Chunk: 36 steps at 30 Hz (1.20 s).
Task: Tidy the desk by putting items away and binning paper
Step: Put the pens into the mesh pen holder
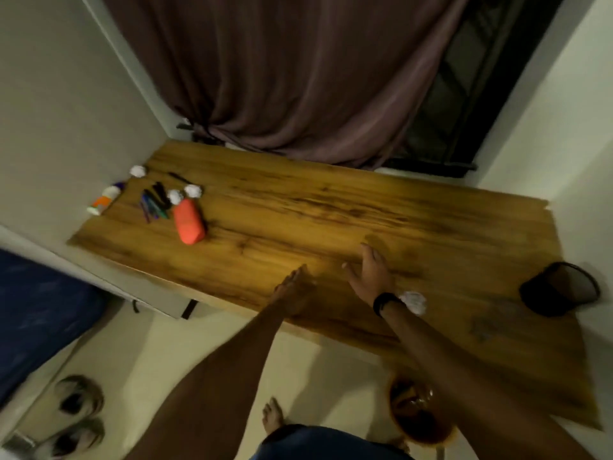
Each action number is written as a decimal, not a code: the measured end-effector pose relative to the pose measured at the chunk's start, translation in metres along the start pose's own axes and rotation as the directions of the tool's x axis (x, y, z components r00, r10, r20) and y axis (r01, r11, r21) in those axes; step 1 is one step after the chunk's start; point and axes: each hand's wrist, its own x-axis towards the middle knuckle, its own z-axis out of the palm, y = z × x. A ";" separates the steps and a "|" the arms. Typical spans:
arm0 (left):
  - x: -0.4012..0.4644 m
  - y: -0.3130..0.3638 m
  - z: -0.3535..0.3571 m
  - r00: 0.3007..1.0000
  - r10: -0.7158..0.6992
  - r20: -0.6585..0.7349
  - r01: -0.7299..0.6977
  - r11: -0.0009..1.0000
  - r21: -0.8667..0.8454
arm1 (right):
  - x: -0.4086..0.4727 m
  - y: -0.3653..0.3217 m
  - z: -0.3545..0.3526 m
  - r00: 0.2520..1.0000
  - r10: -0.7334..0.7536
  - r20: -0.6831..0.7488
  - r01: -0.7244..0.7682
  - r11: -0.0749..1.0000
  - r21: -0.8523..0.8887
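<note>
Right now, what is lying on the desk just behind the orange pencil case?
Behind the orange pencil case lie two crumpled paper balls, one touching its far end. Beside them lies a pile of pens. Whether the case covers anything cannot be seen.

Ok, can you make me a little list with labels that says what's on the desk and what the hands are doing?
desk: wooden top, by a curtain
paper balls: three at the far left, one by the right wrist
pens: loose pile, far left
pencil case: orange, beside the pens
bottle: lying down at the left edge
mesh cup: black, right edge
bin: orange-brown, on the floor under the desk
left hand: open, holds nothing
right hand: open, holds nothing
</note>
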 end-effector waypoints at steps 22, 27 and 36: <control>-0.005 -0.275 -0.186 0.917 -0.280 -0.286 0.108 0.861 -0.497 | 0.126 -0.303 0.231 0.945 -0.183 0.271 0.171 0.983 0.068; 0.016 -0.305 -0.230 0.903 -0.363 -0.231 0.225 0.856 -0.465 | 0.174 -0.343 0.253 0.943 -0.220 0.250 0.195 0.973 0.122; 0.075 -0.339 -0.304 0.830 -0.448 -0.333 0.299 0.860 -0.413 | 0.237 -0.377 0.279 0.949 -0.205 0.239 0.170 0.973 0.158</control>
